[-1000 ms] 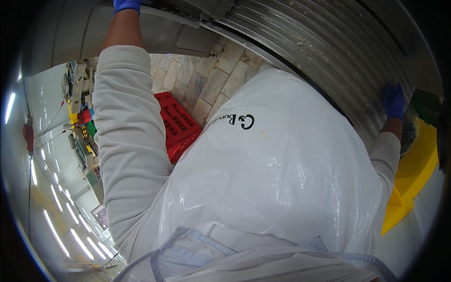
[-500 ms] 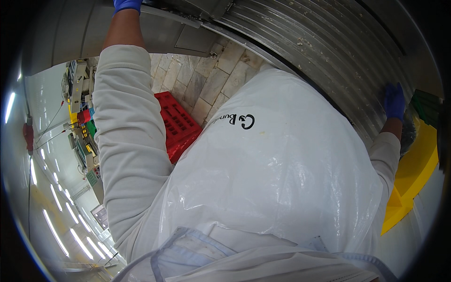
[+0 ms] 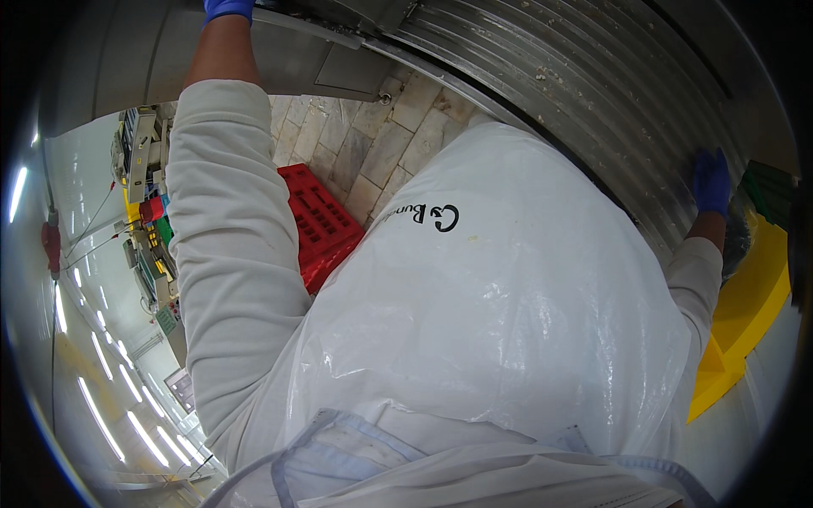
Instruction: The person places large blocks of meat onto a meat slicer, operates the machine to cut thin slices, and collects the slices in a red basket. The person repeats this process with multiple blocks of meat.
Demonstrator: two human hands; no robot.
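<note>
My left hand (image 3: 227, 8), in a blue glove, reaches up to the top edge of the view beside a grey metal panel (image 3: 279, 59). Its fingers are cut off by the frame, so what it touches is hidden. On the far right, my right hand (image 3: 711, 182), also blue-gloved, lies against the ribbed metal surface (image 3: 584, 93) near its right end. The fingers there point away from me, somewhat apart, with nothing visible in them. Small pale crumbs (image 3: 546, 74) are scattered over the ribs.
A red plastic crate (image 3: 318, 220) stands on the tiled floor (image 3: 381, 144) to my left. By my right forearm are a yellow plastic container (image 3: 745, 313) and a dark green object (image 3: 769, 195). Machinery (image 3: 144, 161) stands farther left. A white apron (image 3: 500, 296) covers my front.
</note>
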